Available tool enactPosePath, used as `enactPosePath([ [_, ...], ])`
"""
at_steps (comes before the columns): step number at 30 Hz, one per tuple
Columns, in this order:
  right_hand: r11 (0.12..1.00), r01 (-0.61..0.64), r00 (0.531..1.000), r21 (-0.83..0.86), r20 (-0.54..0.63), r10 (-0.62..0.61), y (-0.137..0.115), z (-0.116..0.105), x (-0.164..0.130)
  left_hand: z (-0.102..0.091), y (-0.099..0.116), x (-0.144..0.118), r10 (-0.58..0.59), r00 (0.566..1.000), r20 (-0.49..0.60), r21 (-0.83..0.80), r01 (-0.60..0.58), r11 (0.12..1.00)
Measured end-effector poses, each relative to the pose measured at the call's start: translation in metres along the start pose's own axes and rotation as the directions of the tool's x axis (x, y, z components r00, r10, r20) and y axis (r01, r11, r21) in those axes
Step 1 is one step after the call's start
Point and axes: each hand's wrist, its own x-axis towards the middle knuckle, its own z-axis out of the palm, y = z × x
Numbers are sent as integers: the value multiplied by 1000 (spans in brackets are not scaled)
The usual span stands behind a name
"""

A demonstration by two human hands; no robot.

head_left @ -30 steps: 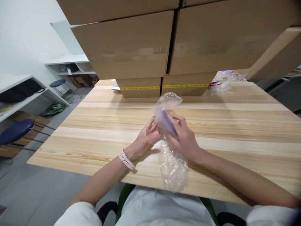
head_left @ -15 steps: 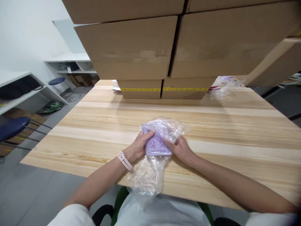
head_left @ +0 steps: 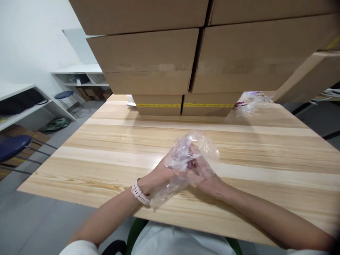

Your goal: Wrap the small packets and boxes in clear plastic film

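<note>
pale wood table (head_left: pixel 265 156) under stacked cartons (head_left: pixel 148 60); left hand (head_left: pixel 156 175) and right hand (head_left: pixel 203 171) both closed around crumpled clear wrap (head_left: pixel 183 154), bunched up between the palms just above the tabletop

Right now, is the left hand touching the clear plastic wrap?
Touching. The head view shows the left hand pressed into the clear plastic wrap, with film draped over its fingers.

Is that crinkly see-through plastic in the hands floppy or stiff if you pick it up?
Probably floppy: the clear plastic wrap is bunched and creased between the left hand and right hand, and a loose tail droops toward the wooden table. It looks thin, so likely very light. The shiny surface may be a bit slippery.
</note>
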Motion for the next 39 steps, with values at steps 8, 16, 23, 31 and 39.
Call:
enactPosePath([
  [8,998,-43,984,-41,-175,36,-6,-1,1,-7,-10,4,-227,971,-75,-209,208,956],
  [16,992,-99,933,83,-339,122,-9,-30,21,-19,7,17,-84,977,-196,-330,15,944],
  [23,965,-177,883,193,-401,243,-7,-57,35,-39,8,21,-91,967,-238,-350,2,937],
  [31,798,-365,906,480,-14,423,-18,-37,31,-25,-5,22,-112,969,-222,-236,58,970],
  [39,711,-525,831,468,104,546,-25,-20,19,-12,-2,10,104,946,-308,51,-93,994],
])
